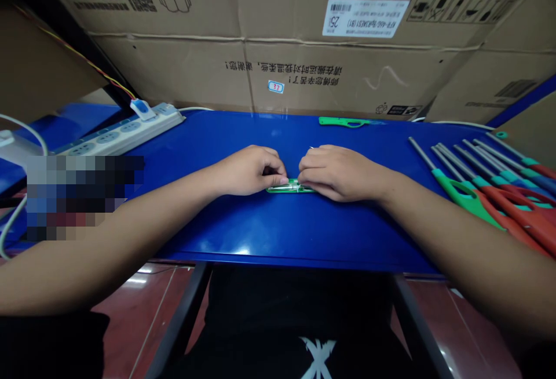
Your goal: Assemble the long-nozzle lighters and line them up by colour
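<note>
A small clear-green plastic part [290, 186] lies on the blue table [278, 234], pinched from both ends. My left hand [249, 170] is curled, with its fingertips closed on the part's left end. My right hand [336, 171] is curled too and grips the right end, where a thin metal tip shows above the knuckles. Most of the part is hidden under my fingers.
A row of several long-nosed lighters [490, 185] with green, red and teal handles lies at the right. One green lighter [345, 121] lies at the back by the cardboard boxes [278, 37]. A white power strip [124, 132] sits at the back left.
</note>
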A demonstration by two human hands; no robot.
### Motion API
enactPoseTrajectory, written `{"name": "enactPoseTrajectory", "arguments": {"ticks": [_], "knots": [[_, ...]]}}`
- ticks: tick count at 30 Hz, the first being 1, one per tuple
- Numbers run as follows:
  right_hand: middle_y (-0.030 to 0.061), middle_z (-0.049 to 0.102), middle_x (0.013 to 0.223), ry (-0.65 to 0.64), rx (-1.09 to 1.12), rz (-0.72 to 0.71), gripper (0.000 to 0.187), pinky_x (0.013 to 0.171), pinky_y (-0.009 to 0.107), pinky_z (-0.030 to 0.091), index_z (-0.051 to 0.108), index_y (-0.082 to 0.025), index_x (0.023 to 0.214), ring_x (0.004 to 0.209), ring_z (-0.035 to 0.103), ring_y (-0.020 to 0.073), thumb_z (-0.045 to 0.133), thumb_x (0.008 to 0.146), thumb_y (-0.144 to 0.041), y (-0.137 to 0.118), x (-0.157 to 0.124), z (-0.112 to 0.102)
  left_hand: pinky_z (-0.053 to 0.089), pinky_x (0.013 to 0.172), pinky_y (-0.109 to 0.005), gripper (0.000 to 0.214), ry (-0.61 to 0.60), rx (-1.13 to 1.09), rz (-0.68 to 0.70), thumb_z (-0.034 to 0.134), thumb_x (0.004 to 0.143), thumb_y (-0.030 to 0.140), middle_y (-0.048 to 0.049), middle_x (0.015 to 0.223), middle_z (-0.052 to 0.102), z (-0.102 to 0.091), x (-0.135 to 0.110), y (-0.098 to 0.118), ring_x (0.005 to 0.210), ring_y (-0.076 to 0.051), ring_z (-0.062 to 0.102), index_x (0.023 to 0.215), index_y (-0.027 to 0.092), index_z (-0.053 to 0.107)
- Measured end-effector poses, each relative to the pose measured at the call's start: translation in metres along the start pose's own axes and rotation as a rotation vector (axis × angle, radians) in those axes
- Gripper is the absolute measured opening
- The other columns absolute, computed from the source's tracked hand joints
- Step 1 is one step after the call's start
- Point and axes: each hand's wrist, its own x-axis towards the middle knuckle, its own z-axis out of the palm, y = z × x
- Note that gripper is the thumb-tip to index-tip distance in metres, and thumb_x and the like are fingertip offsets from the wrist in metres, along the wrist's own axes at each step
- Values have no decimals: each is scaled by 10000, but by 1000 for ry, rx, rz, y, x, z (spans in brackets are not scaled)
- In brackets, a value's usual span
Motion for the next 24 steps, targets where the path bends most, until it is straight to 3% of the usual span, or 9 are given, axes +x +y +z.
{"name": "enactPoseTrajectory", "arguments": {"ticks": [6,11,16,24], "knots": [[78,668,955,-12,-63,-4,301,734,340,328,687,-176,956,864,521,201,395,1019,-218,0,1,1,448,742,-260,204,6,-3,14,634,907,359,-23,864,677,2,0,3,783,-133,622,908,193,752],[75,668,903,-6,-178,74,283,708,352,297,705,-168,915,824,515,203,443,1006,-225,-9,4,1,449,730,-266,200,34,-43,-74,698,864,390,-19,881,687,9,4,4,770,-135,623,878,198,752],[100,698,1030,57,-120,134,265,728,350,334,739,-180,1037,880,554,213,488,990,-249,-15,-8,-9,446,712,-266,189,32,-64,-140,705,861,395,-13,864,685,11,3,5,759,-136,619,874,217,771],[127,695,1149,-26,-1,138,318,852,412,435,727,-191,1185,1007,604,247,487,982,-232,-18,-14,-7,461,750,-278,186,75,32,-41,648,911,333,-36,875,679,9,-2,12,805,-153,634,909,205,782]]}}
